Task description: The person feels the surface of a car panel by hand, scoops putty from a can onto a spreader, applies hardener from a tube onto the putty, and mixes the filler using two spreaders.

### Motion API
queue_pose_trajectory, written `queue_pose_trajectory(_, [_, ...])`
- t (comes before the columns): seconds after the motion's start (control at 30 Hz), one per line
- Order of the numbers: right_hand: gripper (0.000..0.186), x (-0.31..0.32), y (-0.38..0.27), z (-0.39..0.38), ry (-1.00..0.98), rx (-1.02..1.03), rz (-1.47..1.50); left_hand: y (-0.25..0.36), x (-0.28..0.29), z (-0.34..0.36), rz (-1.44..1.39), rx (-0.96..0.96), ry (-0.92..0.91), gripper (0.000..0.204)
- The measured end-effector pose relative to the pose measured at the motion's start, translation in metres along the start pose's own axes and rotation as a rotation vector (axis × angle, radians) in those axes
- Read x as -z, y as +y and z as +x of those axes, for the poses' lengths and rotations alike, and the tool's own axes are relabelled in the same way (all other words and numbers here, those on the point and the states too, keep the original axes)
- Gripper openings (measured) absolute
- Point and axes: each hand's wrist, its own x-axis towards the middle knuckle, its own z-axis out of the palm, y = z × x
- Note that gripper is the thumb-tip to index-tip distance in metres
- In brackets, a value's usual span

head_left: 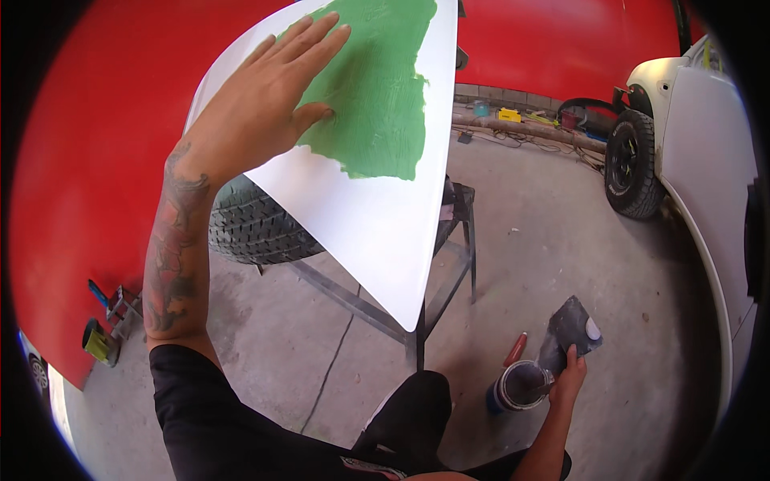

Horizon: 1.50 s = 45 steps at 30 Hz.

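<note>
Over a white painted panel, my left hand stretches out with its fingers apart. Its fingertips and thumb reach over the edge of a rough-edged green coat spread on the panel; whether the palm touches the surface I cannot tell. Lower right, my right hand grips a dark, square flat plate that bears a whitish dab. Just beside that hand is an opened can, with a grey flat piece standing in its mouth. Behind the can lies a small red tool on the floor.
The panel rests above a metal stand, near a tyre. A light-coloured vehicle stands at the right. Red walls close in the left and back. Cables and a yellow box lie along the far wall.
</note>
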Motion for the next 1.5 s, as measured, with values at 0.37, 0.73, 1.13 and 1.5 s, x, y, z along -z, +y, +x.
queue_pose_trajectory(0.37, [0.028,-0.004,0.004,0.002,-0.040,-0.021,0.088,0.032,-0.040,0.056,-0.712,0.142,0.023,0.085])
queue_pose_trajectory(0.73, [0.030,0.000,0.010,0.009,-0.067,-0.005,0.035,0.021,-0.040,0.086,-0.718,0.213,-0.040,0.084])
queue_pose_trajectory(1.13, [0.030,0.009,0.018,0.018,-0.098,-0.014,0.014,0.042,-0.044,0.015,-0.606,0.077,0.104,0.085])
queue_pose_trajectory(1.5, [0.029,0.008,0.016,0.018,-0.124,-0.040,0.012,0.061,-0.011,-0.039,-0.655,0.052,-0.018,0.091])
